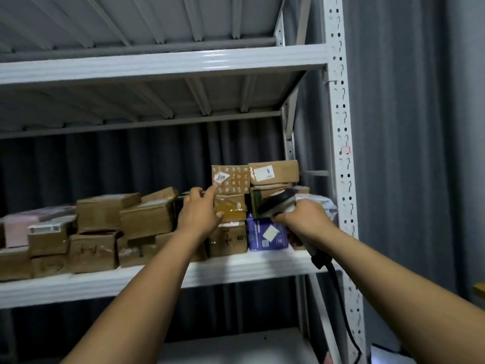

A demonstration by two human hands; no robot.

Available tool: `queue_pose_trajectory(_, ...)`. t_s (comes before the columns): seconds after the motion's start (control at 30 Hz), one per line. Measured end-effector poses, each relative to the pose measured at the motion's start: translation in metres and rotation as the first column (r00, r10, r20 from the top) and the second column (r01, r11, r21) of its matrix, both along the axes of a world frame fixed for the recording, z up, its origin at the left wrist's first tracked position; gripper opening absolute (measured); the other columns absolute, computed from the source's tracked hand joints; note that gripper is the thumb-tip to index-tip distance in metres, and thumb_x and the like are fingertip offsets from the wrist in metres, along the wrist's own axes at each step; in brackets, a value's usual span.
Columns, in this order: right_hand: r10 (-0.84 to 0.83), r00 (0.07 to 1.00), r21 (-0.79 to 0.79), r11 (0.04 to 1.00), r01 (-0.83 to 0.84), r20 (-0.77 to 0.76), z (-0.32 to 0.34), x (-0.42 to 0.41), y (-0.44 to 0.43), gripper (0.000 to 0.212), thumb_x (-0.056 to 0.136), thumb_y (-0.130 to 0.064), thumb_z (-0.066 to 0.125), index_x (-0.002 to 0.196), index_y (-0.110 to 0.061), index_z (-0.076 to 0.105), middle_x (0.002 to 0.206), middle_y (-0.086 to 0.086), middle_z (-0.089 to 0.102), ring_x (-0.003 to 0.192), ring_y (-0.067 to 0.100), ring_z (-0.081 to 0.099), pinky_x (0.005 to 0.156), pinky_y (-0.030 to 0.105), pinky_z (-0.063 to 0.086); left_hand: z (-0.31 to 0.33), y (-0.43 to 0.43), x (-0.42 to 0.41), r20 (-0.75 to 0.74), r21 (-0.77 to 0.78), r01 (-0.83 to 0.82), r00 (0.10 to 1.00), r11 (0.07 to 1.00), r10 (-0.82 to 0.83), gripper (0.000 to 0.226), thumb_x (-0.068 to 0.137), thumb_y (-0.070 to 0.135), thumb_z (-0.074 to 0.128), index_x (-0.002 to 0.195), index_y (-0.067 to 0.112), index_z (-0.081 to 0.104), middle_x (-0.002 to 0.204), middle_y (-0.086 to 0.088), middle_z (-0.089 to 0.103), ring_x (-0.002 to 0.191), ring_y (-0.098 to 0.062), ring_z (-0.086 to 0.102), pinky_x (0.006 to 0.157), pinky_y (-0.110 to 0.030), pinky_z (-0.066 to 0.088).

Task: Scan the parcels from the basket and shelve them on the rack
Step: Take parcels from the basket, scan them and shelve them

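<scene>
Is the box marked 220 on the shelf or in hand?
On the shelf: the box marked 220 rests atop other stacked boxes.

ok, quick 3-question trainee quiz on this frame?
1. True or false: the right hand grips the scanner.
2. The box labelled 5 sits where relative to the box labelled 220? A left, B right, C underneath.
3. What colour is the box below the scanner?
Key: 1 true; 2 B; 3 blue-purple.
</scene>
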State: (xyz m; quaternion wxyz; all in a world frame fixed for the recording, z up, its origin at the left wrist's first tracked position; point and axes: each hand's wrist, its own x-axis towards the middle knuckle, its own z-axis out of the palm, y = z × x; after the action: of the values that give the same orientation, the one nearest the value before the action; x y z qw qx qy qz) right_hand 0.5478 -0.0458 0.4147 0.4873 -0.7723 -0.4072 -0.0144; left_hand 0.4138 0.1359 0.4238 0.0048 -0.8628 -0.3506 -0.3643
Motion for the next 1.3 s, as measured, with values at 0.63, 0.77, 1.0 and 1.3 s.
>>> queue_pose_trajectory(0.63, 0.089, 0.965, -0.390, 0.902, -0.183, -0.247, -0.278, -0.098, -0.067, 0.027, 0.082, -0.025, 0.072, 0.096, -0.003, 0.067, 0.079, 0.010, 0.067, 0.055, 0.023, 0.068, 0.063, 0.039, 0.059, -0.314, -0.071, -0.111, -0.316, -0.325, -0.036, 0.946, 0.945, -0.073, 0.057, 0.091, 0.031, 0.060, 0.144, 0.024, 0.041, 0.147, -0.005, 0.033, 0.134, -0.026, 0.031, 0.100, -0.039, 0.040)
queue_pose_trajectory(0.77, 0.081, 0.958, -0.453, 0.868, -0.204, -0.276, -0.338, -0.098, -0.069, 0.026, 0.079, -0.024, 0.075, 0.099, -0.010, 0.069, 0.084, 0.007, 0.069, 0.065, 0.024, 0.069, 0.067, 0.040, 0.061, -0.388, -0.074, -0.125, -0.417, -0.427, -0.070, 0.900, 0.902, -0.127, 0.056, 0.091, 0.032, 0.061, 0.143, 0.024, 0.041, 0.149, -0.006, 0.032, 0.135, -0.026, 0.031, 0.103, -0.040, 0.041)
queue_pose_trajectory(1.0, 0.216, 0.922, -0.607, 0.701, -0.375, -0.320, -0.433, -0.120, -0.039, 0.025, 0.085, -0.029, 0.070, 0.093, -0.005, 0.068, 0.088, 0.012, 0.072, 0.073, 0.025, 0.070, 0.073, 0.037, 0.056, -0.507, -0.063, -0.191, -0.576, -0.551, -0.225, 0.799, 0.803, -0.171, 0.055, 0.092, 0.031, 0.061, 0.143, 0.018, 0.044, 0.147, -0.011, 0.036, 0.133, -0.031, 0.037, 0.108, -0.036, 0.034)
queue_pose_trajectory(1.3, 0.342, 0.900, -0.750, 0.512, -0.420, -0.271, -0.514, -0.141, 0.008, 0.020, 0.080, -0.030, 0.068, 0.074, -0.016, 0.054, 0.069, -0.001, 0.053, 0.074, 0.020, 0.059, 0.062, 0.028, 0.041, -0.620, -0.070, -0.236, -0.590, -0.753, -0.253, 0.669, 0.608, -0.453, 0.056, 0.091, 0.028, 0.062, 0.143, 0.020, 0.044, 0.147, -0.005, 0.039, 0.133, -0.022, 0.040, 0.108, -0.024, 0.031)
